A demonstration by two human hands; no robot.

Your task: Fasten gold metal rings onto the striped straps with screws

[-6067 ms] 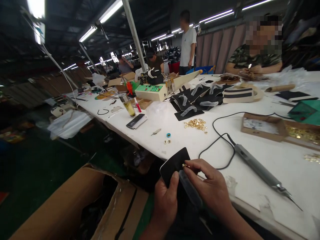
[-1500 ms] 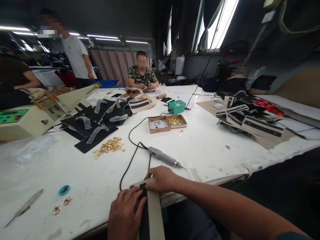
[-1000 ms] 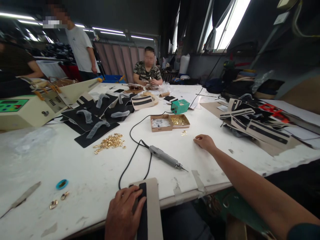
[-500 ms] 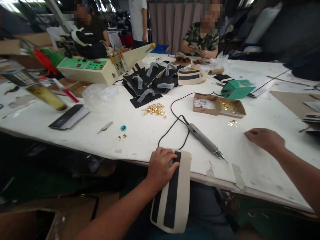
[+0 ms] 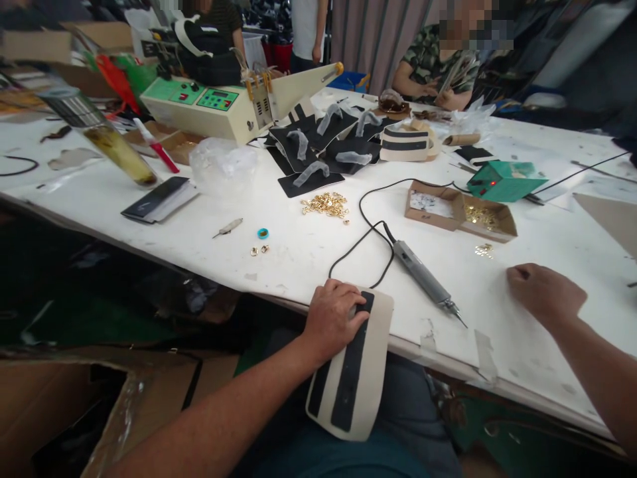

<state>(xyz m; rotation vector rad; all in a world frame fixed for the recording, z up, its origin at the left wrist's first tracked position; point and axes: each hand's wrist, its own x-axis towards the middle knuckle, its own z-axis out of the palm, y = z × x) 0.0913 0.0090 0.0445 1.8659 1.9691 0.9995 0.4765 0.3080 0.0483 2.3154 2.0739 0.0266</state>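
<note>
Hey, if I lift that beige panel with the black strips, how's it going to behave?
The beige panel looks fairly stiff, staying nearly flat past the table edge, though your lap may prop it. It's probably light, being thin, and unlikely to roll, being broad.

A flat beige panel (image 5: 369, 362) with rounded near corners bears two long black strips (image 5: 348, 388) running lengthwise. It crosses the front edge of the white table (image 5: 291, 255), near end jutting out; the left strip's full length is hard to tell.
</note>
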